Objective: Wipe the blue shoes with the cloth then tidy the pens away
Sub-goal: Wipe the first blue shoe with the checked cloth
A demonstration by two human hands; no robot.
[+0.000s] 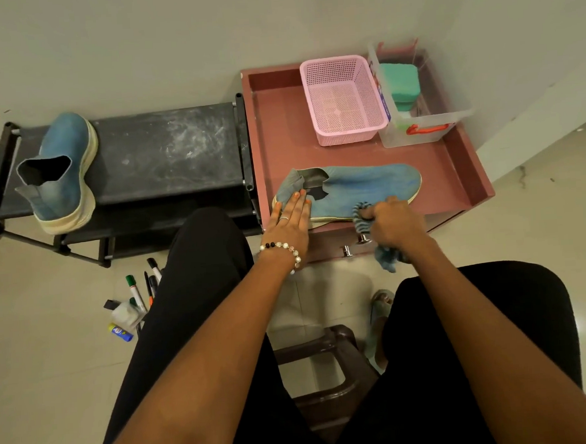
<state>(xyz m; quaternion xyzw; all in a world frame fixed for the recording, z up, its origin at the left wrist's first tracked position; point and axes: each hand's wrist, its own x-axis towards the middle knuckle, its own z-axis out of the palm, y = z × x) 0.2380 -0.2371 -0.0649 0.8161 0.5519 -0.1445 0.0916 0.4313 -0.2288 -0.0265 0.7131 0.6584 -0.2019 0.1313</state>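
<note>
One blue shoe (361, 188) lies on its side on the pink cabinet top (279, 130), toe to the right. My left hand (293, 218) presses flat on its heel, fingers spread. My right hand (392, 221) is closed on a striped blue cloth (361, 214) held against the shoe's near side by the sole; the cloth's tail hangs below my wrist. The second blue shoe (60, 171) lies on the black shoe rack (167, 150) at the left. Several pens and markers (141, 289) lie on the floor beside my left leg.
A pink mesh basket (342, 98) and a clear plastic box (415, 111) holding a green item stand at the back of the cabinet top. A glue stick (120, 332) and a small white object lie by the pens. A dark stool (328, 367) stands between my legs.
</note>
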